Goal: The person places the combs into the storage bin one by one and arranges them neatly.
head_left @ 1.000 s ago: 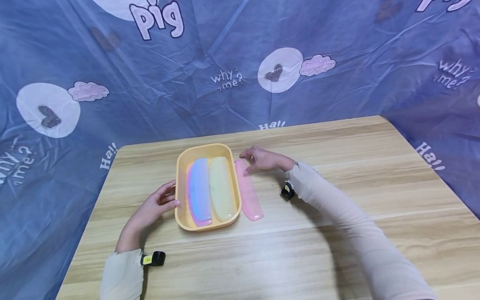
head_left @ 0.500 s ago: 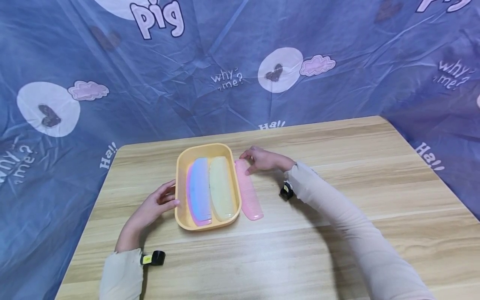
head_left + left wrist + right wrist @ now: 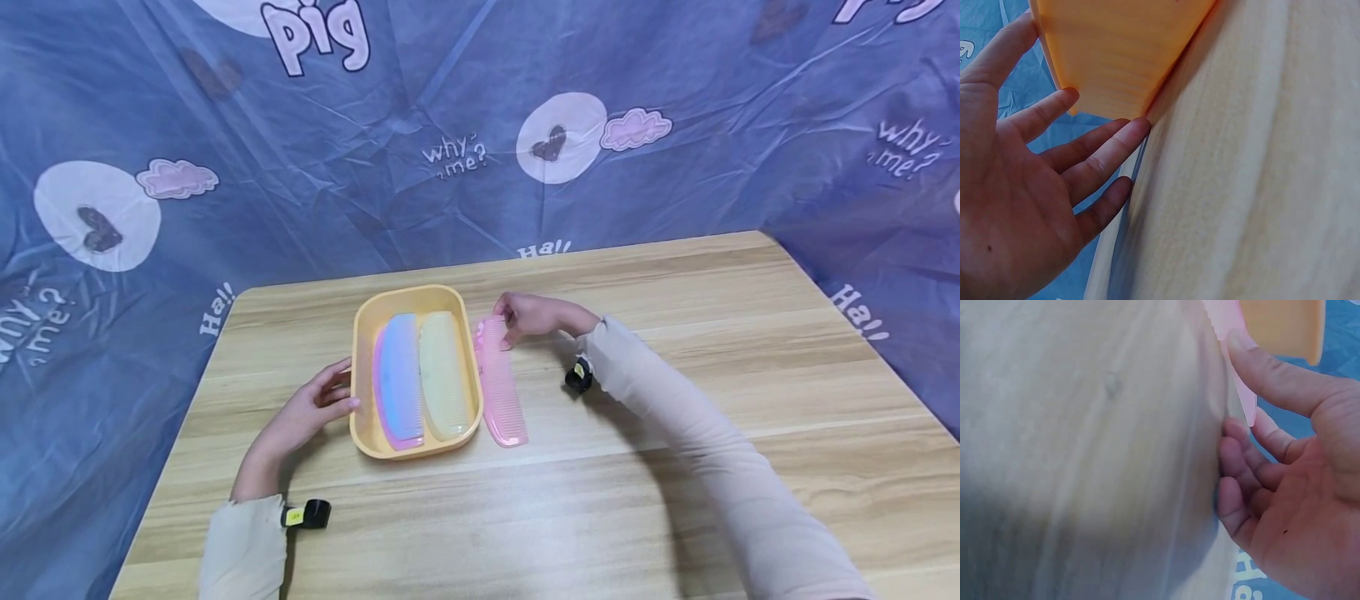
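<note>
A yellow plastic tray (image 3: 420, 452) holds a pale yellow comb (image 3: 442, 375) on its right and a blue-lilac comb (image 3: 400, 375) on its left. Purple-pink shows along the blue comb's edge. My left hand (image 3: 307, 412) rests at the tray's left side; in the left wrist view, the fingers (image 3: 1107, 153) are fairly straight and the thumb is by the rim. Just right of the tray is a pink comb (image 3: 502, 396). My right hand (image 3: 536, 315) pinches its far end between thumb and index finger; in the right wrist view the other fingers (image 3: 1244, 481) curl loosely below.
A wood-grain table (image 3: 675, 333) carries everything, with its far edge close behind the tray. Blue printed cloth (image 3: 450, 208) hangs at the back and both sides. A black wrist camera (image 3: 579, 375) sits below the right wrist, and another (image 3: 315, 514) by the left.
My right hand has taken hold of the pink comb's far end, shifted slightly right and tipped the comb a little. The left hand and tray stay put.
</note>
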`<state>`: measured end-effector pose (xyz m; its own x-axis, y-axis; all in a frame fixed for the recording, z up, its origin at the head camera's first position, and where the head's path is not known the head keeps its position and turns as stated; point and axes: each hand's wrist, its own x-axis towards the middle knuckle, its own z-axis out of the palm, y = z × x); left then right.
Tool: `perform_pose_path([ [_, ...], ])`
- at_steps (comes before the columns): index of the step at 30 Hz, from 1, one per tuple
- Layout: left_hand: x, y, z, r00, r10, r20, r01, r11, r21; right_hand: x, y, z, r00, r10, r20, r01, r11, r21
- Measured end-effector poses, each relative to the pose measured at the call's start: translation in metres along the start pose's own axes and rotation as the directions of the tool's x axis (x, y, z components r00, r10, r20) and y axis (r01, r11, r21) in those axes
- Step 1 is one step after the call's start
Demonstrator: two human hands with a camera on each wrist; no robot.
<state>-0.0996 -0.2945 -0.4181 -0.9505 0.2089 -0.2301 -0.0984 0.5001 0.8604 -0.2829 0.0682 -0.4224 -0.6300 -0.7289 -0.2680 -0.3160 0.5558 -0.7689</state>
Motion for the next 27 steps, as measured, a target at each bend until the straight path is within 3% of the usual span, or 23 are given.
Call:
perform_pose_path([
  [5, 0.000, 0.001, 0.000, 1.000, -0.010, 0.000, 0.010, 1.000, 0.010, -0.007, 0.001, -0.002, 0.999, 0.025, 0.029, -0.030, 0.981, 0.193],
  [13, 0.000, -0.001, 0.000, 1.000, 0.014, -0.001, -0.014, 1.000, -0.012, -0.017, 0.005, 0.001, 0.992, 0.117, 0.044, -0.124, 0.897, 0.424],
  [17, 0.000, -0.003, 0.000, 1.000, 0.026, 0.001, -0.026, 0.999, -0.022, -0.022, 0.007, -0.001, 0.994, 0.104, 0.014, -0.097, 0.855, 0.510],
  [24, 0.001, -0.003, 0.000, 1.000, 0.031, 0.005, -0.031, 0.999, -0.029, -0.028, 0.011, -0.002, 0.996, 0.070, -0.045, -0.033, 0.827, 0.561],
  [27, 0.001, -0.002, 0.001, 0.999, 0.034, 0.007, -0.034, 0.999, -0.035, -0.030, 0.013, -0.001, 0.995, 0.054, -0.082, 0.005, 0.803, 0.596],
])
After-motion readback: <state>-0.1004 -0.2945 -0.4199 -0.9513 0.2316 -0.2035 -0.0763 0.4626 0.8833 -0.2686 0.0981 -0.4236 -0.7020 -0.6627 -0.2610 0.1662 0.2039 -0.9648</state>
